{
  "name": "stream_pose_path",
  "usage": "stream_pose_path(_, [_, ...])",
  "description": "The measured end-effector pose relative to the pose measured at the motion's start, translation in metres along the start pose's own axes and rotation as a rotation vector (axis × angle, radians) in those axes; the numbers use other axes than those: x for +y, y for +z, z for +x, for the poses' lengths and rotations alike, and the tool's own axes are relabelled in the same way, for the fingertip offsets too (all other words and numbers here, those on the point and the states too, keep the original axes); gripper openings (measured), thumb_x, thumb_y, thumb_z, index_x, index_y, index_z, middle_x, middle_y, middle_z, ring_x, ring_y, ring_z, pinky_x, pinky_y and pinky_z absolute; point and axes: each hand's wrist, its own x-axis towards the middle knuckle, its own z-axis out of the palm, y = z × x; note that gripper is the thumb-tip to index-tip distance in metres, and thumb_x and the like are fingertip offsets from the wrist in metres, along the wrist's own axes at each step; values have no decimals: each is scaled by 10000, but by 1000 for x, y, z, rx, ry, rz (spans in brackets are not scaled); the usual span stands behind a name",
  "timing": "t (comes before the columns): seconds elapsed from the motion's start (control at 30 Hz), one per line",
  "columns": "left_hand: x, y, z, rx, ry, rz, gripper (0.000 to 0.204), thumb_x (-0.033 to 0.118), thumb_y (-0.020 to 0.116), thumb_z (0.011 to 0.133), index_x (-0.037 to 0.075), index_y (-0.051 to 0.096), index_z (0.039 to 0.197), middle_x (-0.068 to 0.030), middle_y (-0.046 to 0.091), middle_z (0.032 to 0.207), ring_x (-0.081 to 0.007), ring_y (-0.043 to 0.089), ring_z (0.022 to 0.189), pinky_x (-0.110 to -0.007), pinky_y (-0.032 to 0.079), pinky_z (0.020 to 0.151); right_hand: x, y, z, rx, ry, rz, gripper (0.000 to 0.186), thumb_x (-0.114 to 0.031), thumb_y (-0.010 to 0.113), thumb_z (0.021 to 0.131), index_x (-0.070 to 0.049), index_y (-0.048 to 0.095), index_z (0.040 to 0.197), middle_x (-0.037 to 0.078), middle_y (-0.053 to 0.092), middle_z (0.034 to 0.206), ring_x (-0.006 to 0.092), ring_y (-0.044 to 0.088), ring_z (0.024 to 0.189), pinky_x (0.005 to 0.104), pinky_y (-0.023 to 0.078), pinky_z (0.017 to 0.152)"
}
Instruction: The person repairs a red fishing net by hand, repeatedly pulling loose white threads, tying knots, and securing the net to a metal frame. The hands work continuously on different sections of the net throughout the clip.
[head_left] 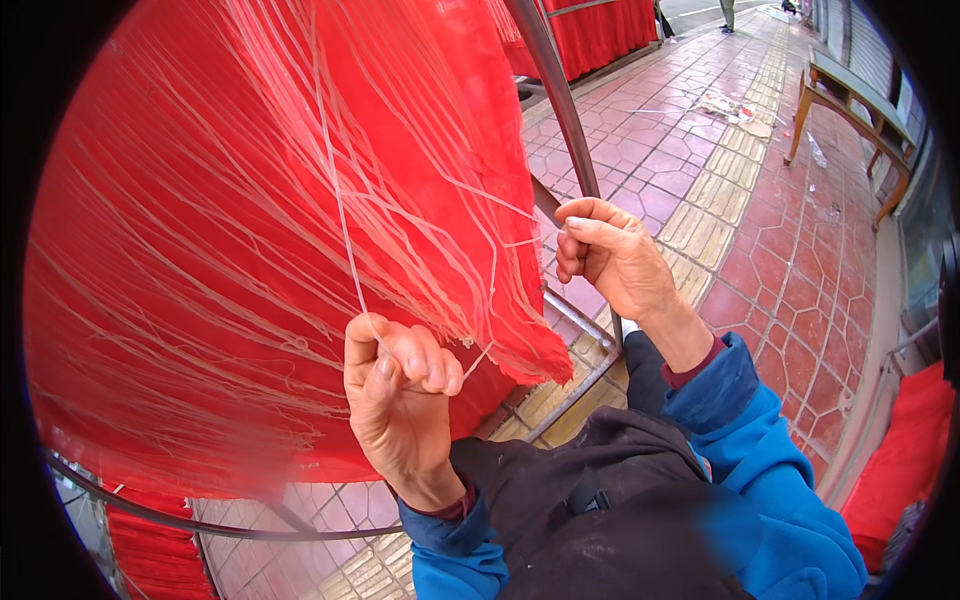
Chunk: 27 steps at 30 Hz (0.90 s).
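Observation:
A large red cloth (130, 240) with many thin white strings lying across it fills the left and middle of the view. Between the thumb and curled fingers of my left hand (405, 400) runs a white string (344, 225), stretched taut up the cloth. A loose string end (481, 360) also shows beside that hand. My right hand (625, 262) is closed in a pinch just off the cloth's right edge, where another white string (497, 200) leads toward its fingertips. Several strings bunch together near the cloth's lower right corner.
A dark curved metal bar (566, 100) rises beside the cloth, and a metal frame (580, 395) stands low near my legs. Tiled pavement (775, 290) stretches to the right, with scattered litter (730, 108), a wooden table (860, 105) and red fabric (905, 455). A person (728, 14) stands far off.

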Motion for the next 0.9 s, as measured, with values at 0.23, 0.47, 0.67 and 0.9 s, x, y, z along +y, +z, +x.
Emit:
stream_pose_path(0.23, [-20,-2,0,63,-19,61,322,58,579,866,8,522,1180,-93,591,806,-208,581,790,-429,453,910,26,27,-16,7,-117,-377,222,-93,550,917,20,563,1108,76,644,877,104,609,732,237,510,663])
stream_pose_path(0.47, [-26,-11,5,86,-113,-28,417,65,581,873,-4,488,1273,-128,621,872,-213,605,797,-372,514,790,32,30,13,148,-470,-607,377,-196,670,849,8,573,1151,79,634,954,112,599,838,257,494,708])
stream_pose_path(0.67, [-23,-13,5,54,-160,21,487,89,592,869,-25,443,1318,-117,602,901,-201,578,795,-323,492,705,36,7,38,-79,-2,-129,485,-372,631,884,-22,552,1210,34,622,1053,81,576,861,221,454,772])
stream_pose_path(0.9, [-36,-17,0,115,-122,182,356,-10,604,832,-34,559,1184,-142,656,917,-217,633,857,-344,494,851,27,0,12,-214,152,16,366,-31,727,775,2,613,1121,75,673,1005,128,641,905,274,531,821])
